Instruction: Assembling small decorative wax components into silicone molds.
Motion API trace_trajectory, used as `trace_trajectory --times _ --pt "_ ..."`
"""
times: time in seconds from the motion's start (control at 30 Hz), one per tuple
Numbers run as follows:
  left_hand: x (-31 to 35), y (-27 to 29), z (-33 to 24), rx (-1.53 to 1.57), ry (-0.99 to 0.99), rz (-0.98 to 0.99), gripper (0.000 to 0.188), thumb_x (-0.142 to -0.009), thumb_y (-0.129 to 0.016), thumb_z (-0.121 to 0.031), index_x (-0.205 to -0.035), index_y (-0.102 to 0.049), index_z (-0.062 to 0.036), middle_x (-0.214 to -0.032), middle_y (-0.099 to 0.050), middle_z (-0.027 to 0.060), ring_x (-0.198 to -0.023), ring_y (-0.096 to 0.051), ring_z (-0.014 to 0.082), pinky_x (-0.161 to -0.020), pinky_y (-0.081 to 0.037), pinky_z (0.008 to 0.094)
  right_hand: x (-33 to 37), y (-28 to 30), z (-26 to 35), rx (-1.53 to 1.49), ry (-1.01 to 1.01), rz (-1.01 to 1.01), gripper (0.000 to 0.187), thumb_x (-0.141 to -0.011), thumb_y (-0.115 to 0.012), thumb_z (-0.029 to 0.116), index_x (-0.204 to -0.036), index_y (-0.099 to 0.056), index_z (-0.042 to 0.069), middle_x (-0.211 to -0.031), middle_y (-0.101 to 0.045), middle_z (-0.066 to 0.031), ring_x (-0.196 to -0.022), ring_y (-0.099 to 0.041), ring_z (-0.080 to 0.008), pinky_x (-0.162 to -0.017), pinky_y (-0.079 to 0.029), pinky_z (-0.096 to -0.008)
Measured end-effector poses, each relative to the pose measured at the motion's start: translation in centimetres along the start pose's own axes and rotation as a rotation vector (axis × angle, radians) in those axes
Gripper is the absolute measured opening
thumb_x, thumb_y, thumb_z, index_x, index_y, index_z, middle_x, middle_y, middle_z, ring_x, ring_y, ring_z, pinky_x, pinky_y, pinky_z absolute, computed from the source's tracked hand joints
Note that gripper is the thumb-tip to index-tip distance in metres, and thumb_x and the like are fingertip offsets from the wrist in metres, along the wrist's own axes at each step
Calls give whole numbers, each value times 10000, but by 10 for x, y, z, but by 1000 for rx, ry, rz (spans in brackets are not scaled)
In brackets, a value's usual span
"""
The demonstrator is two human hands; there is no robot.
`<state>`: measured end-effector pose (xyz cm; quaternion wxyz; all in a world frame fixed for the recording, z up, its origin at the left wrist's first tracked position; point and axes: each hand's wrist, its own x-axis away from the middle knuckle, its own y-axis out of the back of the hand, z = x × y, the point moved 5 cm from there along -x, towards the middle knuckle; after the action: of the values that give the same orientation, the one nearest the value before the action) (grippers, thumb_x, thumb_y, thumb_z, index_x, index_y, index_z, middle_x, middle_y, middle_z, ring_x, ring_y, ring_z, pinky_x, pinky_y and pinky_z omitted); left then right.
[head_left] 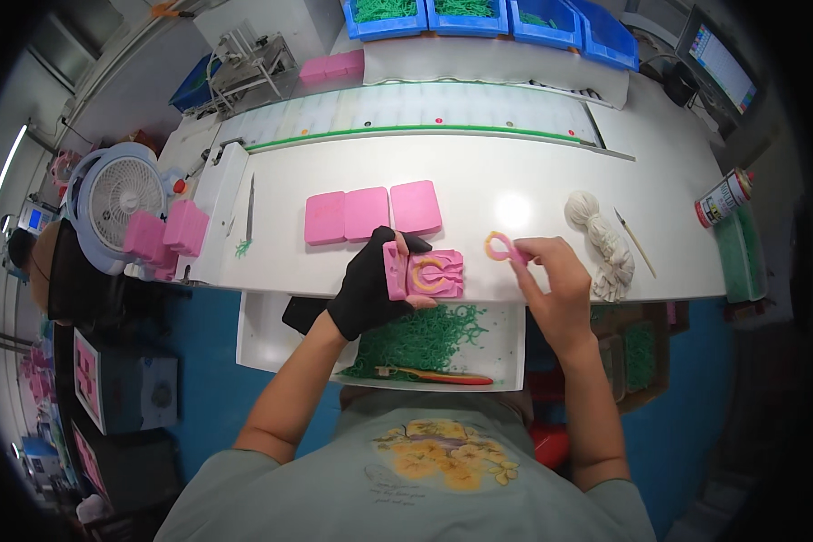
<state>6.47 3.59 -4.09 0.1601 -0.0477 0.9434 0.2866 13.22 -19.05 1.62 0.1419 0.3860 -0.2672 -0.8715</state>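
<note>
Clasped around a pink mould point(436, 285), the left grip point(369, 287), in a black glove, holds it over the near edge of the white surface point(533, 163), with a curved yellowish line showing in its face; whether the mould is one piece or two, I can't tell. At two o'clock from it, the bare right grip point(562, 276) pinches a small pink piece point(518, 256) with a yellow-edged loop, apart from the mould. Three pink blocks point(366, 214) sit in a row at twelve o'clock from the left grip, and a slim metal tool point(252, 197) lies at ten. From the right grip, a bundle of whitish cord or cloth point(600, 246) rests between one and two o'clock, a thin stick point(637, 242) just beyond at two. Six o'clock from the mould, an open drawer point(513, 348) holds tangled green pieces point(415, 341) and a red-and-orange tool point(447, 377).
</note>
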Motion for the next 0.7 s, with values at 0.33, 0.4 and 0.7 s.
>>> trace_trajectory --times 0.33,0.4,0.7 --pt "0 1 1 -40 56 -14 727 -523 -939 -299 -1009 -444 -86 -985 -582 81 -874 -609 215 -764 -507 324 -11 -62 39 151 284 410 235 -743 -625 68 -976 -650 81 -900 -583 -58 -901 -560 -225 -773 -470 -347" --pt "0 3 -2 -24 67 -28 722 -524 -937 -301 -1010 -449 -86 -981 -584 79 -866 -613 219 -759 -508 326 -13 -62 43 228 348 403 221 -752 -621 101 -970 -652 86 -910 -569 -60 -924 -548 -223 -785 -463 -350" --pt "0 0 -1 -49 30 -29 685 -576 -909 -329 -1016 -441 -89 -991 -593 72 -872 -611 218 -767 -503 324 1 -69 53 261 394 383 395 -701 -624 42 -1091 -621 -23 -1134 -562 -139 -1073 -541 -292 -878 -494 -370"
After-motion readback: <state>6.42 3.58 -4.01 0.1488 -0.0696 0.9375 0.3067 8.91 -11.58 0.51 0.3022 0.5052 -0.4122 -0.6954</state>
